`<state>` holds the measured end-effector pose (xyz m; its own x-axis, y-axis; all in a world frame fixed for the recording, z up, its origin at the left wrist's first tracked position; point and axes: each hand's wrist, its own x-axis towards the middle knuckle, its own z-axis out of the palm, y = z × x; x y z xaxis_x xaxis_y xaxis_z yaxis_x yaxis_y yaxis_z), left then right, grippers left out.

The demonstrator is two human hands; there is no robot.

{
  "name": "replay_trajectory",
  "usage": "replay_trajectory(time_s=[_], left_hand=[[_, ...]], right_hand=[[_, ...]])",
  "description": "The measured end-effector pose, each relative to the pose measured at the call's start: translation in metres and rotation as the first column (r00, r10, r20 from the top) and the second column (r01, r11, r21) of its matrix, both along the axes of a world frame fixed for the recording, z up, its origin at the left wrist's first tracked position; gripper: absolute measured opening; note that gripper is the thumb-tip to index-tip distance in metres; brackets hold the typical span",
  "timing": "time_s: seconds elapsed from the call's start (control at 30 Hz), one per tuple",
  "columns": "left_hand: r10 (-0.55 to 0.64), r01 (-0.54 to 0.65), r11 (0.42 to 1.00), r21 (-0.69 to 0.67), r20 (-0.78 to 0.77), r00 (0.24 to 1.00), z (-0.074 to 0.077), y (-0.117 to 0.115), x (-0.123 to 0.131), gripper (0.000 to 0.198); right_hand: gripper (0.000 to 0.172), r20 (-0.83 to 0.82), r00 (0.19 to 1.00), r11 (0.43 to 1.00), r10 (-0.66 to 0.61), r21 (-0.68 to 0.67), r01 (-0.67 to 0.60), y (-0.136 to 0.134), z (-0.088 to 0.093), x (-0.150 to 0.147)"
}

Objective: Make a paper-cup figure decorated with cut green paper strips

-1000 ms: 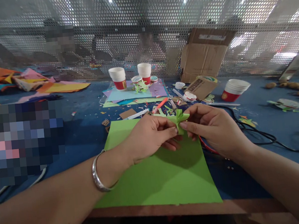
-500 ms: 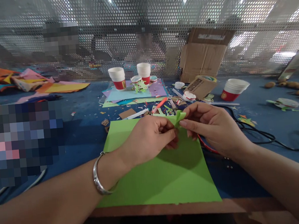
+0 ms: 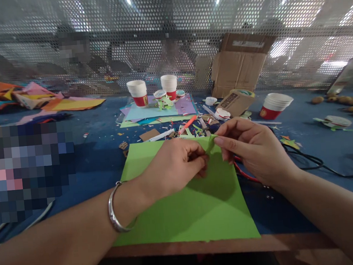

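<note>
A small strip of green paper (image 3: 211, 143) is held up between my two hands. My left hand (image 3: 175, 165), with a silver bangle at its wrist, is closed on the strip's lower left end, its fingertips pressed together. My right hand (image 3: 252, 148) pinches the other end between thumb and forefinger. Beneath them a large sheet of green paper (image 3: 184, 218) lies flat at the front edge of the table. My hands hide part of its far edge, and the strip blends with the sheet in colour.
Paper scraps, a white pen (image 3: 162, 135) and an orange marker (image 3: 187, 124) lie beyond the sheet. Stacked paper cups (image 3: 137, 94) stand on coloured paper at the back; another stack (image 3: 275, 106) stands right. A cardboard box (image 3: 239, 67) leans against the mesh. Black cables (image 3: 308, 160) run right.
The strip's upper end, which stuck up between my fingers, is now lower and turned toward my right hand. My right fingers have shifted slightly; my left hand stays nearly in place.
</note>
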<state>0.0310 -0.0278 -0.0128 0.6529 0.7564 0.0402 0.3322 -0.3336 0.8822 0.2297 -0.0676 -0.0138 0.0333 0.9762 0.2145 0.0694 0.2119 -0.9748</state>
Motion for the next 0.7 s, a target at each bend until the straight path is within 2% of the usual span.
replay_trajectory(time_s=[0.1,0.17,0.27,0.37,0.53,0.7], left_hand=[[-0.002,0.007,0.995,0.104,-0.049,0.999,0.001,-0.0004,-0.0006,0.022],[0.02,-0.021,0.991,0.132,0.007,1.0,0.002,-0.0005,0.0,0.016],[0.05,-0.071,0.992,0.107,0.191,0.98,0.0024,0.0008,0.0025,0.02],[0.039,-0.066,0.995,0.079,0.305,0.952,0.0008,0.0033,0.0055,0.019],[0.048,-0.062,0.998,0.032,0.329,0.943,-0.002,0.0063,0.0068,0.014],[0.073,-0.062,0.997,-0.042,0.34,0.938,-0.0023,0.0083,0.0058,0.019]], right_hand=[[0.034,0.017,1.0,1.0,-0.007,0.001,0.007,-0.0008,0.0015,-0.0003],[0.034,0.025,1.0,1.0,-0.012,0.008,0.012,-0.0011,0.002,-0.0003],[0.031,0.052,0.999,1.0,-0.016,0.02,0.015,-0.0011,0.0021,-0.0002],[0.028,0.087,0.996,0.999,-0.008,0.035,0.005,-0.0009,0.0017,-0.0002],[0.021,0.117,0.993,0.999,-0.007,0.049,0.001,-0.0018,0.0009,-0.001],[0.018,0.144,0.989,0.999,-0.017,0.043,0.01,-0.003,0.0013,-0.0015]])
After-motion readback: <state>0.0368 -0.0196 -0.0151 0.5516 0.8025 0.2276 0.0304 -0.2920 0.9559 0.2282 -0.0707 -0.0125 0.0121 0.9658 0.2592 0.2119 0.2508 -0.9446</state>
